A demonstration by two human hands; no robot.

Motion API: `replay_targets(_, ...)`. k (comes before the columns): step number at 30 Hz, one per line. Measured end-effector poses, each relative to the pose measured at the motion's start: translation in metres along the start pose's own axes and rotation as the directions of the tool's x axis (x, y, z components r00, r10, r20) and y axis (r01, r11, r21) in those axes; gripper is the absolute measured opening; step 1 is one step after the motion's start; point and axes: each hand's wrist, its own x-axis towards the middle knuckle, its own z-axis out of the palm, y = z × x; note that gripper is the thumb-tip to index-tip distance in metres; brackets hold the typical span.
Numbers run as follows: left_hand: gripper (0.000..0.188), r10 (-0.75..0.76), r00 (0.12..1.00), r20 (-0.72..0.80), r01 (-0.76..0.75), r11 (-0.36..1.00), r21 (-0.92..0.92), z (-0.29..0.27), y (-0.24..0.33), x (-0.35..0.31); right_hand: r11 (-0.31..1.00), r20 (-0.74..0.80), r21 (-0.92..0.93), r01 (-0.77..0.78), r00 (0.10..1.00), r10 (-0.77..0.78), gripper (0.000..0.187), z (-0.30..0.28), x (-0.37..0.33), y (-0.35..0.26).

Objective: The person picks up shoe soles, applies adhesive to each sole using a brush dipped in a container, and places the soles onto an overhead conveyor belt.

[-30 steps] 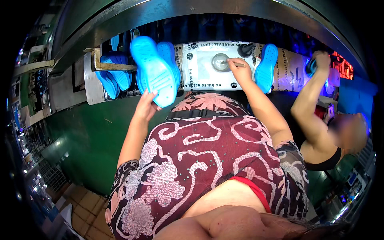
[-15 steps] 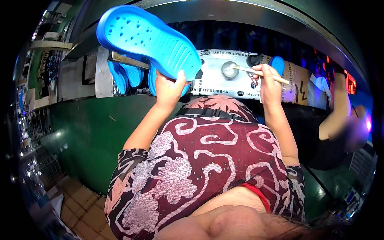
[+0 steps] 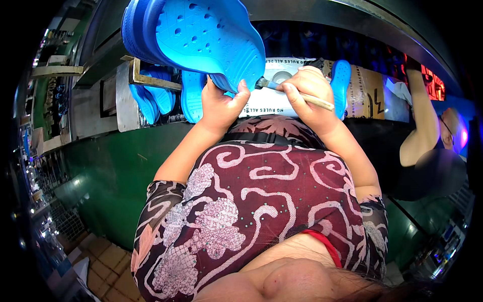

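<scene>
My left hand (image 3: 224, 103) grips a blue foam clog (image 3: 201, 43) by its near end, thumb on the rim. The clog is tilted, with its holed, ridged inner side facing me. In my right hand (image 3: 312, 93) is a brush (image 3: 317, 100) with a pale wooden handle, pinched between thumb and fingers. Its dark tip is at the clog's near right edge; whether it touches cannot be made out. Behind the right hand, a small round cup (image 3: 282, 75) on the bench is partly hidden.
More blue clogs lie on the bench, at the left (image 3: 160, 98), beside my left hand (image 3: 191, 95) and right of my right hand (image 3: 341, 83). Printed white wrapping (image 3: 274, 106) covers the bench top. A metal bar (image 3: 156, 82) juts out at left. Another person (image 3: 422, 136) works at right.
The brush has moved from over the cup leftward to the clog's edge. My left hand has tilted the clog and brought it closer, now showing more of its side.
</scene>
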Motion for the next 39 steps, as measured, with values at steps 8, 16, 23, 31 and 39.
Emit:
replay_targets(8, 0.041, 0.049, 0.999, -0.004, -0.049, 0.996, 0.075, -0.002, -0.007, -0.004, 0.999, 0.010, 0.053, 0.009, 1.000, -0.010, 0.015, 0.000, 0.005, 0.000)
replay_targets(16, 0.043, 0.044, 0.999, 0.007, -0.044, 0.992, 0.117, -0.006, -0.003, -0.005, 0.998, 0.011, -0.039, 0.056, 0.998, -0.056, 0.014, -0.003, 0.003, 0.001)
replay_targets(23, 0.037, 0.124, 0.992, -0.019, -0.122, 0.990, 0.075, -0.004, -0.008, -0.004, 0.996, 0.040, -0.037, 0.077, 0.996, -0.075, 0.013, 0.003, 0.000, -0.003)
replay_targets(31, 0.018, 0.265, 0.964, -0.008, -0.262, 0.960, 0.102, 0.003, -0.003, 0.002, 0.997, -0.040, 0.024, 0.078, 0.996, -0.077, 0.015, 0.006, 0.000, -0.002)
replay_targets(39, 0.018, 0.252, 0.966, -0.056, -0.249, 0.967, 0.060, 0.005, -0.002, 0.002, 0.999, -0.012, 0.048, -0.011, 1.000, 0.011, 0.019, -0.001, 0.001, -0.004)
